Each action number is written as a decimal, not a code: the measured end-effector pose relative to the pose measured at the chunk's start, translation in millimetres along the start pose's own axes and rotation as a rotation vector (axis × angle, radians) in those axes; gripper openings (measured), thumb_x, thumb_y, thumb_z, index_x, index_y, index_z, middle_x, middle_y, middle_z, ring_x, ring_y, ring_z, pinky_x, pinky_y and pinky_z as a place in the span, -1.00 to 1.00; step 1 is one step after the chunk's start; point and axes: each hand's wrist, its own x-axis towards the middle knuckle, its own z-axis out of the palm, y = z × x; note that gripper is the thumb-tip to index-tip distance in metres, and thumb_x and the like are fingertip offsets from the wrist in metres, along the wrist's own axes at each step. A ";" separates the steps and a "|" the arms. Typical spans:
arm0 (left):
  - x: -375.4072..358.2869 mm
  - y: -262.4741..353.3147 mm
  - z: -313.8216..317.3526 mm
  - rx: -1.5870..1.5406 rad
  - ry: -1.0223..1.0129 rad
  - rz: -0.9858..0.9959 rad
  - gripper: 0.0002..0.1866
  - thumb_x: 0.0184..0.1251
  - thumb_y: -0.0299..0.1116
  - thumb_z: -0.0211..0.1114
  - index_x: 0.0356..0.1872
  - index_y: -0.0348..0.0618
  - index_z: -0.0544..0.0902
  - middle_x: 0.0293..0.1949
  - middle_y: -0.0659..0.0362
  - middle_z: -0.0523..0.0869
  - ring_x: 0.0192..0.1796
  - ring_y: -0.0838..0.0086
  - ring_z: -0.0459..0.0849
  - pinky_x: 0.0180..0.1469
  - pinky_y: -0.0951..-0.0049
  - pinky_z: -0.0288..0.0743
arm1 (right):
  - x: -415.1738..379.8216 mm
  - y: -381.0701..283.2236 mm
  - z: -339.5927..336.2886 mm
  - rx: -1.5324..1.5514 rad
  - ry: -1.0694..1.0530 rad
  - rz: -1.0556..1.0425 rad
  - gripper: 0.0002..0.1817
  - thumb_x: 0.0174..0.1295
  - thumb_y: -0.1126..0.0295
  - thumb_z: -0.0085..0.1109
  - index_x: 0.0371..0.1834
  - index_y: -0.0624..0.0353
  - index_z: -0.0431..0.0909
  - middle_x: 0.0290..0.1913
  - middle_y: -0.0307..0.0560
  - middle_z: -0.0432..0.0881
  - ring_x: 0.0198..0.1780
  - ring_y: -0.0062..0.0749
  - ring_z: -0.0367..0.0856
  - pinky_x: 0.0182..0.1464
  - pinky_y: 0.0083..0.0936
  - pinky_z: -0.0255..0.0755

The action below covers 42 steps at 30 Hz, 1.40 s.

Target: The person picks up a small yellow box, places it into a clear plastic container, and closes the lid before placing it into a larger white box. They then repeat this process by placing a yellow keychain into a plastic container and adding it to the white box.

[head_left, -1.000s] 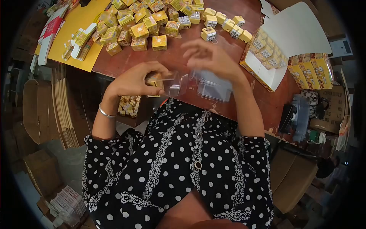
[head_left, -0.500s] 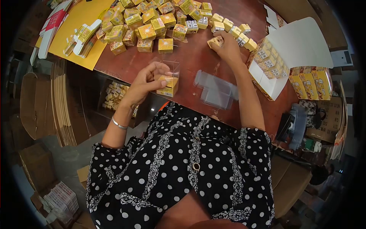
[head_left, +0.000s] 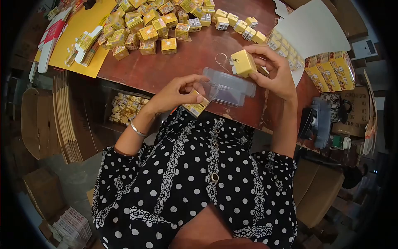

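My left hand [head_left: 182, 92] is closed on a small clear-plastic box with a yellow printed lower part [head_left: 195, 108], tilted near the table's front edge. Its transparent upper part points to the right. In my right hand [head_left: 277, 68] is a yellow cube keychain [head_left: 243, 62], pinched by its sides, with a metal ring [head_left: 222, 59] hanging off to the left. Beneath and between the hands, flat clear plastic pieces [head_left: 236, 85] lie on the red table [head_left: 139, 70]. Several similar pale yellow cubes [head_left: 240, 27] rest beyond my right hand.
Many small yellow boxes [head_left: 148, 32] are heaped at the back. On the right stand a white-lidded display box [head_left: 317, 29] with cubes inside and several upright yellow printed boxes [head_left: 331, 71]. Below the table at left, a carton holds more cubes [head_left: 125, 106]. Folded cardboard [head_left: 68, 116] stands beside it.
My right hand has come back toward me from the row of cubes, bringing the cube keychain with it. My left hand has moved right and tilted the clear-plastic box.
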 end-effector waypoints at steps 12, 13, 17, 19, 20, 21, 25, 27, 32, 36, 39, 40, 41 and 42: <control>-3.3 9.3 16.3 0.004 -0.083 0.046 -0.42 0.34 -0.38 0.46 0.35 -0.26 0.51 -0.11 0.27 0.68 -0.07 0.66 0.64 -0.03 0.63 0.51 | -25.0 2.4 14.9 0.075 -0.062 -0.180 -0.33 0.08 0.69 0.24 0.35 0.33 0.36 0.27 -0.02 0.48 0.36 -0.37 0.48 0.49 -0.33 0.34; -3.4 7.1 14.4 -0.008 -0.071 0.066 -0.45 0.34 -0.38 0.46 0.32 -0.26 0.52 -0.09 0.25 0.69 -0.05 0.63 0.66 0.00 0.61 0.53 | -27.1 4.3 17.0 0.104 -0.024 -0.168 -0.35 0.08 0.67 0.26 0.33 0.34 0.36 0.26 0.00 0.49 0.36 -0.35 0.49 0.50 -0.31 0.34; -4.8 0.6 2.9 -0.175 0.038 0.049 -0.52 0.34 -0.39 0.44 0.24 -0.27 0.54 -0.02 0.18 0.73 0.04 0.52 0.71 0.10 0.52 0.58 | -31.8 31.6 9.5 0.263 0.117 -0.268 -0.30 0.14 0.47 0.40 0.36 0.34 0.31 0.24 0.07 0.53 0.33 -0.24 0.55 0.39 -0.31 0.45; -7.8 -3.5 -3.6 -0.231 0.064 0.051 -0.51 0.33 -0.39 0.43 0.25 -0.28 0.53 -0.01 0.15 0.73 0.07 0.49 0.72 0.13 0.50 0.58 | -36.0 39.3 10.1 0.604 0.293 -0.298 -0.27 0.16 0.37 0.45 0.37 0.31 0.30 0.25 0.11 0.54 0.31 -0.21 0.57 0.35 -0.25 0.49; -7.6 -5.3 -3.6 -0.290 0.102 0.051 -0.49 0.33 -0.39 0.43 0.26 -0.29 0.52 0.01 0.13 0.73 0.09 0.45 0.72 0.15 0.47 0.59 | -37.4 46.0 12.8 0.598 0.302 -0.301 -0.27 0.16 0.37 0.45 0.37 0.31 0.30 0.25 0.11 0.54 0.31 -0.21 0.57 0.35 -0.25 0.49; -6.0 -6.1 -2.2 -0.289 0.094 0.050 -0.49 0.33 -0.39 0.43 0.26 -0.29 0.52 0.01 0.13 0.73 0.09 0.45 0.72 0.15 0.47 0.59 | -36.5 52.3 19.3 0.539 0.340 -0.280 -0.28 0.18 0.42 0.41 0.39 0.31 0.28 0.28 0.12 0.52 0.32 -0.21 0.56 0.37 -0.23 0.48; -10.0 -0.7 0.5 -0.300 0.025 0.093 -0.46 0.28 -0.38 0.45 0.27 -0.28 0.51 0.10 0.06 0.70 0.17 0.38 0.69 0.25 0.39 0.55 | -32.9 45.5 45.9 0.460 0.396 -0.229 -0.25 0.14 0.60 0.38 0.43 0.34 0.28 0.27 0.03 0.52 0.28 -0.33 0.56 0.36 -0.40 0.46; -9.2 5.0 7.7 -0.334 -0.040 0.134 -0.43 0.25 -0.36 0.47 0.27 -0.29 0.51 0.19 0.01 0.66 0.24 0.34 0.66 0.30 0.35 0.52 | -33.2 33.0 55.0 0.410 0.408 -0.212 -0.23 0.12 0.63 0.38 0.45 0.34 0.27 0.25 0.02 0.53 0.26 -0.35 0.57 0.33 -0.43 0.48; 5.3 14.2 29.9 -0.542 -0.181 0.424 -0.23 0.05 -0.20 0.57 0.28 -0.32 0.47 0.48 -0.12 0.35 0.51 0.11 0.39 0.53 0.18 0.30 | -33.9 21.0 85.2 -0.035 0.488 -0.283 -0.19 0.02 0.58 0.53 0.41 0.24 0.39 0.13 -0.06 0.57 0.14 -0.39 0.63 0.22 -0.46 0.54; 11.9 8.0 25.5 -0.582 -0.315 0.296 -0.18 0.03 -0.18 0.57 0.32 -0.30 0.43 0.48 -0.17 0.35 0.53 0.02 0.36 0.56 0.09 0.26 | -38.7 22.0 99.5 -0.454 0.547 -0.322 -0.18 -0.07 0.50 0.63 0.36 0.19 0.47 0.09 -0.09 0.58 0.09 -0.35 0.66 0.18 -0.44 0.58; 20.0 -2.9 21.7 -0.709 -0.369 0.323 -0.15 0.01 -0.19 0.58 0.34 -0.28 0.41 0.50 -0.23 0.32 0.56 -0.05 0.32 0.55 -0.03 0.26 | -45.1 1.8 90.9 -0.401 0.521 -0.298 -0.20 -0.16 0.43 0.70 0.27 0.16 0.56 0.06 -0.10 0.60 0.07 -0.30 0.68 0.16 -0.39 0.60; 22.4 -3.7 22.1 -0.722 -0.407 0.364 -0.15 0.00 -0.19 0.58 0.34 -0.27 0.41 0.48 -0.25 0.33 0.55 -0.07 0.32 0.55 -0.06 0.27 | -50.3 -7.6 78.9 -0.389 0.386 -0.265 -0.22 -0.09 0.39 0.68 0.28 0.22 0.55 0.13 -0.06 0.58 0.15 -0.33 0.63 0.22 -0.40 0.56; 24.3 -4.0 21.9 -0.734 -0.444 0.405 -0.16 0.00 -0.19 0.58 0.33 -0.27 0.42 0.47 -0.26 0.35 0.55 -0.10 0.32 0.54 -0.09 0.28 | -54.2 -15.8 68.4 -0.376 0.250 -0.232 -0.24 -0.02 0.35 0.67 0.29 0.27 0.53 0.20 -0.03 0.56 0.23 -0.36 0.59 0.28 -0.40 0.51; 25.6 -2.5 21.4 -0.735 -0.440 0.406 -0.16 0.00 -0.19 0.58 0.33 -0.27 0.42 0.47 -0.26 0.35 0.55 -0.10 0.32 0.54 -0.09 0.28 | -54.4 -21.4 59.8 -0.374 0.247 -0.231 -0.24 -0.02 0.35 0.67 0.29 0.27 0.53 0.20 -0.03 0.56 0.23 -0.36 0.59 0.28 -0.40 0.51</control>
